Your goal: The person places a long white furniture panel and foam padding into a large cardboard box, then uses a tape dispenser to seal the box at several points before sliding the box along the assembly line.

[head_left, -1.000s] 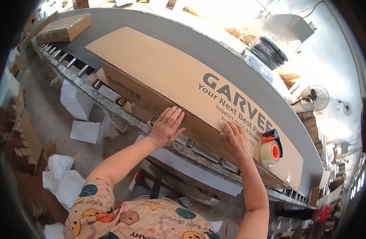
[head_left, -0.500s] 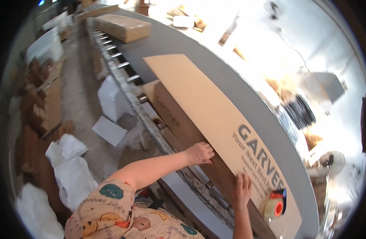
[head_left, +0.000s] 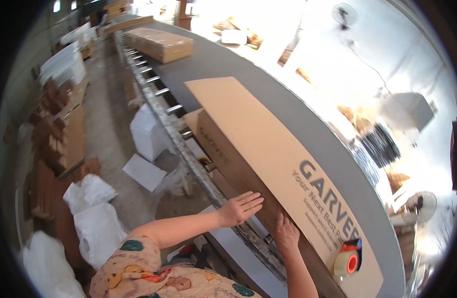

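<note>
A long brown cardboard box (head_left: 258, 134) with dark printing lies lengthwise in front of me. My left hand (head_left: 240, 207) rests flat against the box's near side, fingers stretched out and holding nothing. Just to its right, my right hand (head_left: 286, 231) touches the same side with its fingertips near the top edge. These fingers are extended too, with nothing seen in them. On the box's top, at the near right end, lies a tape dispenser (head_left: 348, 259), dark blue and red with a roll of pale tape.
The box sits on a long grey table (head_left: 228, 74) beside a strip of metal rollers (head_left: 161, 92). A second taped carton (head_left: 159, 43) stands farther along. On the floor at left are white wrapped bundles (head_left: 97, 221) and stacked brown pieces (head_left: 64, 134). A fan (head_left: 419, 204) stands at right.
My left hand has gone from curled fingers at the box's top edge to lying flat on its side. My right hand has slid left, off the top face onto that side.
</note>
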A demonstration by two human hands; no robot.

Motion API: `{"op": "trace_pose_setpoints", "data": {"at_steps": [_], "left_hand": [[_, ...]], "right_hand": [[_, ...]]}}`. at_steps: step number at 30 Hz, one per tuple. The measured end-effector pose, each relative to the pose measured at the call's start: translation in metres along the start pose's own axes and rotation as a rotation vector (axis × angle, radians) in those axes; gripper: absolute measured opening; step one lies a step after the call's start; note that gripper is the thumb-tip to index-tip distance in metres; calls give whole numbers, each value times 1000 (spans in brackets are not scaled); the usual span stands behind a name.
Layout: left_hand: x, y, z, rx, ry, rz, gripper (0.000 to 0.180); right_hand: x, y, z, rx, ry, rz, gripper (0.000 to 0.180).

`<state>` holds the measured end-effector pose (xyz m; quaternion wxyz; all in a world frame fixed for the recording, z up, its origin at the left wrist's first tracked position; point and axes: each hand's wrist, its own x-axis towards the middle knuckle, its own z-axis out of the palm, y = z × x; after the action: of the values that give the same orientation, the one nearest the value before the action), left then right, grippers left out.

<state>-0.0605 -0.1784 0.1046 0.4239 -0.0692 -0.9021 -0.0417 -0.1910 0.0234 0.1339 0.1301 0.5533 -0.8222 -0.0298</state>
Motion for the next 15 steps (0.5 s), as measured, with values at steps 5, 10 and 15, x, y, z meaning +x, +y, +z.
{"op": "trace_pose_setpoints", "data": {"at_steps": [5, 10, 15], "left_hand": [[103, -47, -11, -71, -530, 185, 93], [88, -68, 30, -190, -493, 260, 102], [96, -60, 24, -123, -481, 319, 95]], "right_hand": [[21, -17, -8, 56, 100, -28, 50], [27, -26, -5, 120, 121, 107, 48], [2, -42, -21, 69, 192, 203, 47]]}}
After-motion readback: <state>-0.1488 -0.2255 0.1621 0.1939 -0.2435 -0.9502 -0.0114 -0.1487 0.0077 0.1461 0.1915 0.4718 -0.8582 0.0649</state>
